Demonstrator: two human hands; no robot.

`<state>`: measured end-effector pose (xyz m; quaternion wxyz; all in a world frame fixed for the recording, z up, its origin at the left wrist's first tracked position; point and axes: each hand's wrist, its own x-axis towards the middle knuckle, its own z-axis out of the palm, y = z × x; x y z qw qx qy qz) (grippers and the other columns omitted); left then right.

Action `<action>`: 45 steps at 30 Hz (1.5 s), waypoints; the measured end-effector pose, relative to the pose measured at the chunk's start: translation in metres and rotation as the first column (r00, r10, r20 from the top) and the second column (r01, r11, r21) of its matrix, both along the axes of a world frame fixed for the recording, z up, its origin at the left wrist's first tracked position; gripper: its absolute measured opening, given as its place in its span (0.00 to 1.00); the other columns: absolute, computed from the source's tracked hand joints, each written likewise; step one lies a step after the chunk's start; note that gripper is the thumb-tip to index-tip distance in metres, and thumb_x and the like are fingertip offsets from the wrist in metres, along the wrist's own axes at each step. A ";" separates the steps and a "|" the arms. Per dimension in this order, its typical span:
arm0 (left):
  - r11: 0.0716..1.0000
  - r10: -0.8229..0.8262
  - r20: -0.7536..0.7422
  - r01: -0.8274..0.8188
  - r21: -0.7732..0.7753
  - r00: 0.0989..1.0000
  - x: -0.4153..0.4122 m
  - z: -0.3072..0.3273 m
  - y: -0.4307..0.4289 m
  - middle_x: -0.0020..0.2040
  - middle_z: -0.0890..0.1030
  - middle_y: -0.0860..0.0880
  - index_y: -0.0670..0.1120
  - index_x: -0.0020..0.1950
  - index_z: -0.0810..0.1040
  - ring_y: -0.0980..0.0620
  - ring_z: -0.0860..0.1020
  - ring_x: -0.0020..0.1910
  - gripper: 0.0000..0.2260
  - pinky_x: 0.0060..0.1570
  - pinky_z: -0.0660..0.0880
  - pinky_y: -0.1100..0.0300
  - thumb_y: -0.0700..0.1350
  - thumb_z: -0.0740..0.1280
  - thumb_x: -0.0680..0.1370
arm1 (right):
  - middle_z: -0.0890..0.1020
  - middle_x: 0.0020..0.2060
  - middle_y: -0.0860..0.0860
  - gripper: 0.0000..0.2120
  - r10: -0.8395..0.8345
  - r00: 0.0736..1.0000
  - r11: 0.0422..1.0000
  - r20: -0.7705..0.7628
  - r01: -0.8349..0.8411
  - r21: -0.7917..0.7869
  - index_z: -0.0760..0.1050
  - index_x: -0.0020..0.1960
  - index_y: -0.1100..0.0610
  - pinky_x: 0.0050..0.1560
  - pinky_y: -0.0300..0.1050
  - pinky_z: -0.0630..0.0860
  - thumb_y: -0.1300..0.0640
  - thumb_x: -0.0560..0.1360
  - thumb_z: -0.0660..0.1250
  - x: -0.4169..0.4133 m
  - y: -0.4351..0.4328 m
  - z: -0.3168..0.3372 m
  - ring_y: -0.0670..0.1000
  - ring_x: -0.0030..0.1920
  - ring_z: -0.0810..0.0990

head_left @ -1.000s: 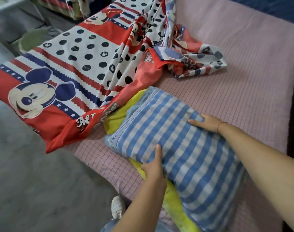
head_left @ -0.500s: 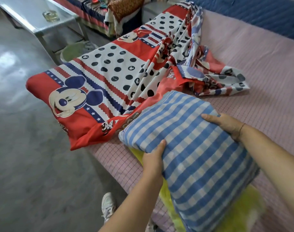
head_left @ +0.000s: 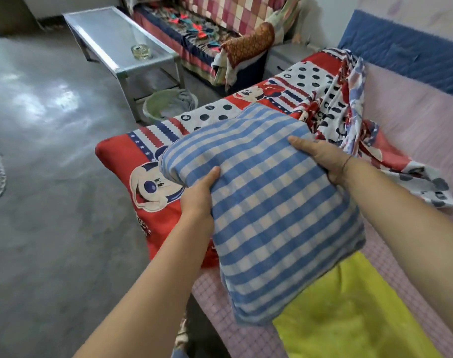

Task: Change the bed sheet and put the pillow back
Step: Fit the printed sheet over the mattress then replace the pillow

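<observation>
Pillow [head_left: 272, 215], the blue-and-white checked one, is up off the bed [head_left: 414, 130] and carried between both hands, tilted with its far end higher. The left hand [head_left: 198, 200] grips its left edge, thumb pressed on top and fingers tucked underneath out of sight. The right hand [head_left: 321, 158] clasps the far right edge, fingers laid over the top and curled round the side. Neither hand has anything else in it.

Under and beyond the left hand a cartoon-print sheet [head_left: 142, 156] lies fairly flat over that corner of the bed. Just past the right hand the same sheet is bunched into a heap of folds. To the right of the right hand the pink checked mattress cover is bare up to the blue headboard [head_left: 401, 52]. Below the pillow, nearer than both hands, a yellow cloth [head_left: 349, 319] lies on the bed.

From where I stand, the job looks barely half done. The sheet covers only one side and is not smoothed or tucked, and I cannot tell whether it is the fresh one or the one coming off. The pillow seems to be lifted clear to free the bed. Spreading the sheet across the bare part and laying the pillow at the headboard are both yet to do.
</observation>
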<state>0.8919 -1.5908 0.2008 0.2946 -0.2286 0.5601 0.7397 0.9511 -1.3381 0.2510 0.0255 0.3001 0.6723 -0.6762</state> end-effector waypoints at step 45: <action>0.851 -0.169 0.134 0.213 -0.481 0.977 -0.248 -0.198 -0.072 0.60 0.76 0.46 0.43 0.69 0.70 0.44 0.75 0.58 0.28 0.53 0.69 0.56 0.57 0.70 0.75 | 0.78 0.52 0.51 0.33 -0.012 0.776 0.817 0.630 -0.356 0.454 0.70 0.57 0.52 0.51 0.48 0.73 0.28 0.65 0.67 -0.285 -0.057 -0.249 0.54 0.50 0.77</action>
